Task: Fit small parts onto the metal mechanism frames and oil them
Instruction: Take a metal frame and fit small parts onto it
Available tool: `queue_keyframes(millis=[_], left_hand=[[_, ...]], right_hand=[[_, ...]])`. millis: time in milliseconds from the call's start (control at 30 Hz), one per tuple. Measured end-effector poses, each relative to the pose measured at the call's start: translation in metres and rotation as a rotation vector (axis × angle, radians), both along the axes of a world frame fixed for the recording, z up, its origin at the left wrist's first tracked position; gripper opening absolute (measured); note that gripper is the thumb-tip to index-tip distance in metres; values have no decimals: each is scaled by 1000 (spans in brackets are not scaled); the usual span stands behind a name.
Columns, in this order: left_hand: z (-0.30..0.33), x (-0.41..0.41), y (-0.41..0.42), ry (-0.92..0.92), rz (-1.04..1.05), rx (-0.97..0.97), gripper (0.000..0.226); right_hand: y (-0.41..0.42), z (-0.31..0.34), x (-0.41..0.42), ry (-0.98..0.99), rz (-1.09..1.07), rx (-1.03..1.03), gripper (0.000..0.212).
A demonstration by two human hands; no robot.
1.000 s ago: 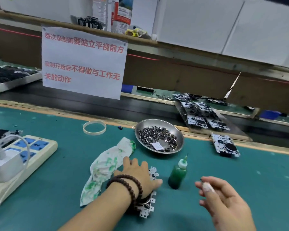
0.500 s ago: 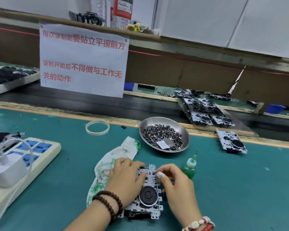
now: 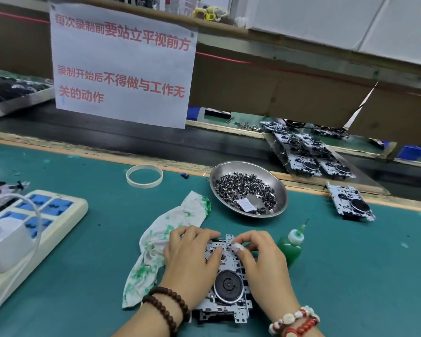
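Green bench mat (image 3: pixel 350 276) on an assembly line, with a conveyor belt running along the far edge and a big paper sign (image 3: pixel 123 66) in red writing hanging over it. Your left hand (image 3: pixel 192 261) is curled over the left side of the metal mechanism frame (image 3: pixel 225 288), fingers wrapped over its far-left corner, thumb pressed on top. Your right hand (image 3: pixel 260 263) has the fingertips bunched up at the frame's far edge, clamped on that edge or on some tiny part there; too small to tell which. The frame lies flat on the mat near you, its round black wheel facing up between your wrists.

Just right of your right hand stands the green oil bottle (image 3: pixel 291 246), nozzle tilted up. Left of your left hand is a white rag (image 3: pixel 163 242) with green stains. Further out, a steel bowl (image 3: pixel 248 188) of small parts, a ring of tape (image 3: pixel 144 176) to its left, and another frame (image 3: pixel 351 204) on the right. A power strip (image 3: pixel 44 215) lies far left.
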State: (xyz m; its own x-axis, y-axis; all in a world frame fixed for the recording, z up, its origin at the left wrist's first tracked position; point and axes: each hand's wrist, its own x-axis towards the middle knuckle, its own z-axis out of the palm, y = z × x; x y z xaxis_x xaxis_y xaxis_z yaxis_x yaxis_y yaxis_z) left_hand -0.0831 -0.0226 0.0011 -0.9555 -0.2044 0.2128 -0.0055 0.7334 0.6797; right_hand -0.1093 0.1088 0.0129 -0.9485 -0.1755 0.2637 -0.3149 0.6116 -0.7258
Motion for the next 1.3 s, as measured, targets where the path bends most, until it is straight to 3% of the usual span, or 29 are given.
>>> queue_keyframes(millis=[333, 700, 900, 1067, 1300], left_hand=[[-3, -2, -2, 32, -25, 45, 27], [-4, -2, 3, 66, -40, 5, 25], [8, -13, 2, 100, -175, 43, 9], [8, -17, -1, 105, -228, 61, 24], [6, -18, -1, 102, -209, 89, 26]], right_hand=[[4, -1, -8, -185, 8, -72, 18], [6, 0, -5, -166, 9, -52, 10], [7, -3, -3, -209, 19, -114, 15], [6, -3, -4, -193, 17, -142, 16], [7, -5, -4, -303, 54, -280, 12]])
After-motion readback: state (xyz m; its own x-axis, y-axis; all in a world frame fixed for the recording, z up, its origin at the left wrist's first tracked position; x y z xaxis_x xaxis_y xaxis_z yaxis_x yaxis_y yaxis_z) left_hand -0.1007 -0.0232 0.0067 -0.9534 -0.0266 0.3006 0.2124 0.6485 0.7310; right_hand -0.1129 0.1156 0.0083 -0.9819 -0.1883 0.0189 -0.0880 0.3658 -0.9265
